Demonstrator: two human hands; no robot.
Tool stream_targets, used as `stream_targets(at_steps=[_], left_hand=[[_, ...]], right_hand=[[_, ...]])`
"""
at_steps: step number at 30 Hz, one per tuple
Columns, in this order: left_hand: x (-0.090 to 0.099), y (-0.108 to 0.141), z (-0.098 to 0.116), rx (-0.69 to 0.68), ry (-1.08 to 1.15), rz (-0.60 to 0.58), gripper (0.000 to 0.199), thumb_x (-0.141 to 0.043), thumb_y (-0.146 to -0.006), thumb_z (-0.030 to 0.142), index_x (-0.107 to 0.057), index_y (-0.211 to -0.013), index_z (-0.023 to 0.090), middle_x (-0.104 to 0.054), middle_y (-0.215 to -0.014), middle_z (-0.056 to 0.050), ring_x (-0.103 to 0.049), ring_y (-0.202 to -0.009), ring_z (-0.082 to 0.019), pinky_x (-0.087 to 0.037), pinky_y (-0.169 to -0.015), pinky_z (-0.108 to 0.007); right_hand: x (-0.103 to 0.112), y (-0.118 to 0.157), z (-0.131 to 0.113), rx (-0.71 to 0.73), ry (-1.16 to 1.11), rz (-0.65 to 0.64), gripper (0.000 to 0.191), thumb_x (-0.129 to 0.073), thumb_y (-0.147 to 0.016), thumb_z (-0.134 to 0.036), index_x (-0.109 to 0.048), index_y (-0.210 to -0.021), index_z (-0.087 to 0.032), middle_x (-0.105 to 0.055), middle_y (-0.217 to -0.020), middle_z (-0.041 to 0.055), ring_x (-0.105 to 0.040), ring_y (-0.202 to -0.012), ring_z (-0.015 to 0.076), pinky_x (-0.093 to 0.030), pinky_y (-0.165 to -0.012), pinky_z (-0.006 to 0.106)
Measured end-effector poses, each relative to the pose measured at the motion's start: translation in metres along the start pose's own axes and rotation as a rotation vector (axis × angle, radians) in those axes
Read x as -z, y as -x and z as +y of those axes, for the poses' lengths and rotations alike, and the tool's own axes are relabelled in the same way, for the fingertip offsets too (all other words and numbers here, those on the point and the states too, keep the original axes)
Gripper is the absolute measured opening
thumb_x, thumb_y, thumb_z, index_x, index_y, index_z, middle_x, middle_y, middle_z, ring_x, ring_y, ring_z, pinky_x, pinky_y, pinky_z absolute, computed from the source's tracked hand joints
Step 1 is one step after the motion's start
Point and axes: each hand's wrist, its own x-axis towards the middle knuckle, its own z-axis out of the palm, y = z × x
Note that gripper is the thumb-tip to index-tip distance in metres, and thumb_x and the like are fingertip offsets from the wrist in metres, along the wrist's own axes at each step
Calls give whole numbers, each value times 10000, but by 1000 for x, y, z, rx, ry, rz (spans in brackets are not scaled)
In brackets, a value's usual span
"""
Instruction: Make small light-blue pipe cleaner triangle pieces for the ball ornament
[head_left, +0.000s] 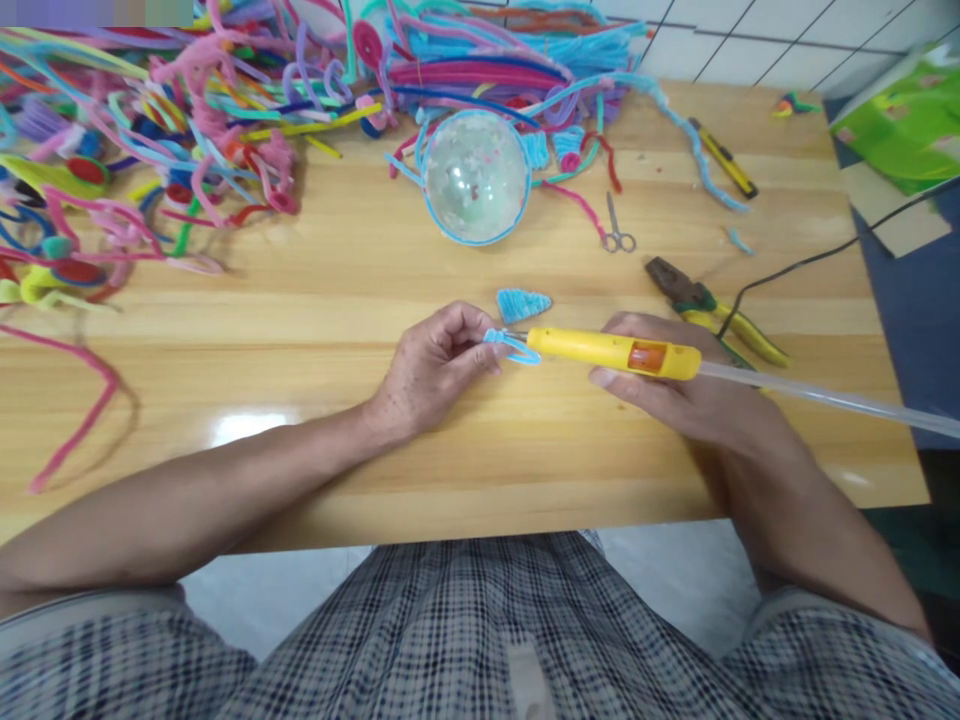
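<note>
My left hand [439, 370] pinches a small loop of light blue pipe cleaner [523, 352] between thumb and fingers. In my right hand [667, 385] is a yellow glue gun [585, 346], with a clear glue stick [817, 393] running out of its rear to the right. The gun's metal nozzle points left and meets the blue piece at my left fingertips; whether glue is coming out cannot be seen. Just beyond the nozzle, a flat blue wrapped triangle [523, 305] lies on the wooden table [300, 300].
A clear bowl [477, 177] stands beyond my hands. Small scissors [616, 228], pliers [697, 300] and a yellow cutter [724, 158] lie at the right. Colourful pipe cleaners [217, 110] heap at the back left. A black cable [810, 258] crosses the right side.
</note>
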Motion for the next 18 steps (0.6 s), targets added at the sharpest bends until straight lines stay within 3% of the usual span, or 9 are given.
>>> stream_targets(at_steps=[18], left_hand=[[0, -1, 0, -12, 15, 2, 480, -1009, -877, 537, -670, -945, 203, -805, -834, -1, -750, -685, -120, -640, -677, -235]], right_hand=[[-3, 1, 6, 80, 29, 37, 139, -733, -1046, -316, -630, -961, -280, -699, -854, -5, -638, -701, 200, -474, -666, 356]])
